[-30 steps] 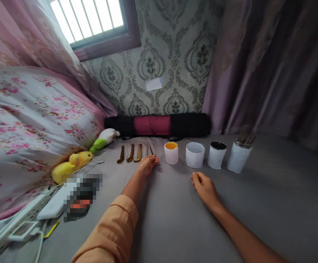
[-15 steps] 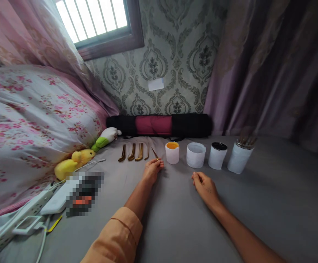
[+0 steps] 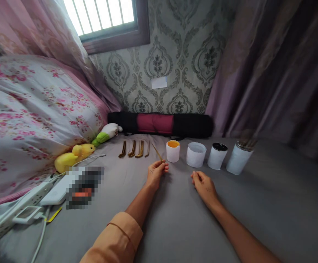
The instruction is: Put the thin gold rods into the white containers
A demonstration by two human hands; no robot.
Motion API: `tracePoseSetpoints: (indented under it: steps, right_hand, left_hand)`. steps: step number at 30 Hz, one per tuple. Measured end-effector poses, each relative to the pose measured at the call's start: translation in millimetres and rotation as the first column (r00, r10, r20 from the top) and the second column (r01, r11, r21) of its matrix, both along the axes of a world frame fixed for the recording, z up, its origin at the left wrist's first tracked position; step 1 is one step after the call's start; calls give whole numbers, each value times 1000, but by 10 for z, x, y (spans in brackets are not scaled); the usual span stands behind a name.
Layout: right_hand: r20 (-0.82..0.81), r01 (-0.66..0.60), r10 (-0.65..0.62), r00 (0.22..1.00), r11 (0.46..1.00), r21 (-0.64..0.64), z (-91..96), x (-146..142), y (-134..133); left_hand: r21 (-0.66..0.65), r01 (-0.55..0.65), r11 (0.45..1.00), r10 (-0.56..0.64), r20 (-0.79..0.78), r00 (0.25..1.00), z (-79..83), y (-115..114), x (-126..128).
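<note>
My left hand [image 3: 158, 172] is closed in a pinch on the lower end of a thin gold-coloured stick [image 3: 157, 151]; its narrow tip points up and to the left. Just right of it stands a white-wrapped cup with an orange inside [image 3: 173, 152]. My right hand [image 3: 203, 183] rests in front of the white-wrapped wide cup [image 3: 196, 155], fingers curled closed; what they hold, if anything, is hidden. Left of the stick, a single bent gold stick [image 3: 147, 149] and several bunches of similar ones [image 3: 131, 149] lie in a row on the grey sheet [image 3: 175, 219].
A white-wrapped cup with a dark inside [image 3: 217, 156] and a taller white-wrapped jar holding thin sticks [image 3: 239, 159] stand at right. Behind lies a black and maroon roll [image 3: 155, 123]. Plush toys [image 3: 65, 162], a power strip [image 3: 24, 210] and cables are at left.
My left hand has drawn back towards me and slightly right with the gold stick, and more of the stick shows. My right hand stays nearly where it was. The view has shifted a little.
</note>
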State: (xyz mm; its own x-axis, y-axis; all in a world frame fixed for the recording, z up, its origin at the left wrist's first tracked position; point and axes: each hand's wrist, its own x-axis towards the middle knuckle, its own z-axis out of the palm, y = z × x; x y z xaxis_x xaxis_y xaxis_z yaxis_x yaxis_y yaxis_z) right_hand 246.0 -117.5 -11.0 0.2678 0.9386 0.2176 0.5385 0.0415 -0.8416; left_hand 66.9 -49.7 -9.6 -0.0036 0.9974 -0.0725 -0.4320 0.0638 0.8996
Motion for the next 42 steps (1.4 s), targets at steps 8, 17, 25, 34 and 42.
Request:
tracePoseSetpoints:
  steps: [8,17,25,34,42]
  right_hand:
    - [-48,-21,21,999,1000,5,-25,2,6]
    - [-56,-35,35,998,999,3,30,-5,-21]
    - [-84,-68,69,994,998,13,7,-3,-17]
    - [-139,-84,84,987,996,5,49,-8,-36]
    - [-231,-73,74,970,997,13,79,-18,-58]
  left_hand:
    - [70,-22,997,29,-102,994,54,-124,16]
    - [215,-22,976,64,-189,980,40,-175,49]
    - [288,-9,958,95,-288,953,43,-213,55]
    - [376,77,923,95,-420,902,129,-325,42]
    - [518,155,841,156,-507,848,137,-355,43]
